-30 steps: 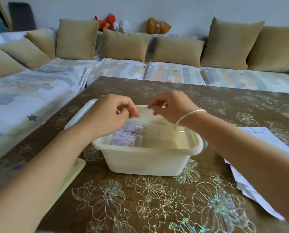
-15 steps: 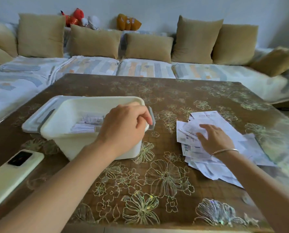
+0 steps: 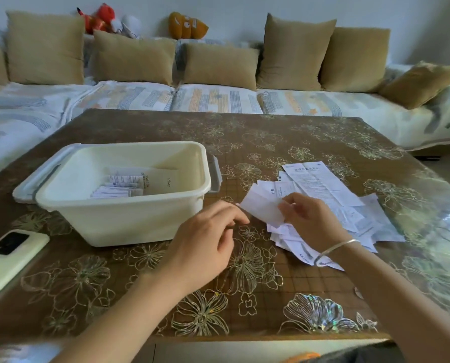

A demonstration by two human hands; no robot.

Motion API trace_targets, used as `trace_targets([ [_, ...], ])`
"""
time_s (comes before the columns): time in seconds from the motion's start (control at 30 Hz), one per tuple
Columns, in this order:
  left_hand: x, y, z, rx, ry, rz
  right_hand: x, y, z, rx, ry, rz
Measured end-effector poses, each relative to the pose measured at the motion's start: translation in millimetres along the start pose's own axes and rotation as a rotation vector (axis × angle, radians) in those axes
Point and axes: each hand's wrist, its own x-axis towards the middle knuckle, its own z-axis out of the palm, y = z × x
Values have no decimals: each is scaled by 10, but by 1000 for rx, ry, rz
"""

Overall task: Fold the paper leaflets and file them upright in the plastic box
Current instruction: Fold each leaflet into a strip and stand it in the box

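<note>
Floral table (image 3: pixel 284 142) (sofa (image 3: pixel 213 98) behind); right hand (image 3: pixel 310 218) pinches leaflet (image 3: pixel 260 205).

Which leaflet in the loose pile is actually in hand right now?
The plain white leaflet at the left edge of the pile, nearest the plastic box: the right hand pinches it, tilted up off the rest. The others lie flat.

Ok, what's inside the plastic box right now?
In the plastic box, folded leaflets stand in a row beside a larger white sheet. Its near wall hides their lower parts.
</note>
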Motion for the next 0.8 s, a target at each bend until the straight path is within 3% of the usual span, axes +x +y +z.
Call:
trace_targets([
  [0.1,-162,-97,30,77,45,67,-266,-268,-117,585,-125,202],
  [0.2,-343,-166,55,182,60,121,-414,-317,-112,715,-203,332],
  [0.33,-503,-222,128,257,-10,221,-488,-211,109,622,-291,430],
  [0.47,-635,-209,167,188,-10,263,-527,-177,286,215,-313,246],
  [0.57,-754,-193,203,50,-14,196,-541,-178,354,63,-223,125],
  [0.67,-806,-155,211,-28,21,102,-603,-132,392,-82,-14,44],
  [0.8,-814,-70,235,-58,74,37,-860,-84,379,-79,96,-38],
])
